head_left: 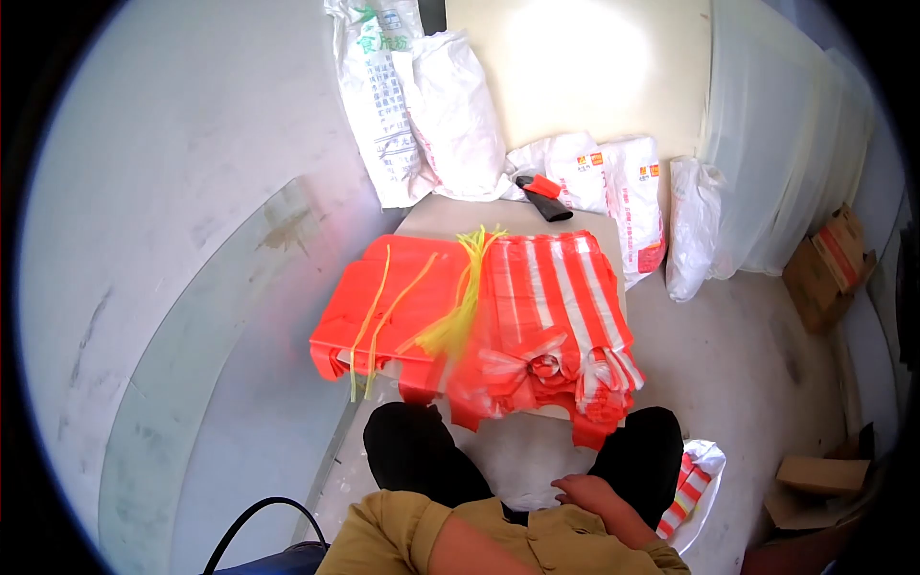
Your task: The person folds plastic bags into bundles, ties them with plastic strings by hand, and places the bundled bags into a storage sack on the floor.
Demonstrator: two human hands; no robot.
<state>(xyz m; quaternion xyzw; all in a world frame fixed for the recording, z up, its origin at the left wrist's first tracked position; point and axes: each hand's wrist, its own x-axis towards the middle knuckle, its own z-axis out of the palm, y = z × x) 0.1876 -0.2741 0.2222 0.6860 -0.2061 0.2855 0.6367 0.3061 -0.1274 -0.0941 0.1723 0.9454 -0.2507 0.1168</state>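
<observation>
My right hand (583, 492) rests at the inner side of my right thigh, holding nothing that I can see, its fingers loosely apart. My left forearm (479, 551) crosses my lap and runs out of the bottom edge, so my left hand is hidden. Ahead of my knees lies a stack of plain red plastic bags (393, 287). Beside it is a pile of red-and-white striped plastic bags (561, 297), bunched at its near edge. A bundle of yellow ties (465, 297) lies between them, and two loose ties stretch over the red stack.
Behind the low table (460, 216) stand white printed sacks (455, 115). A black object (548, 203) with a red piece lies at its far edge. A white sack of striped bags (704, 474) stands by my right leg. Cardboard boxes (824, 273) sit far right.
</observation>
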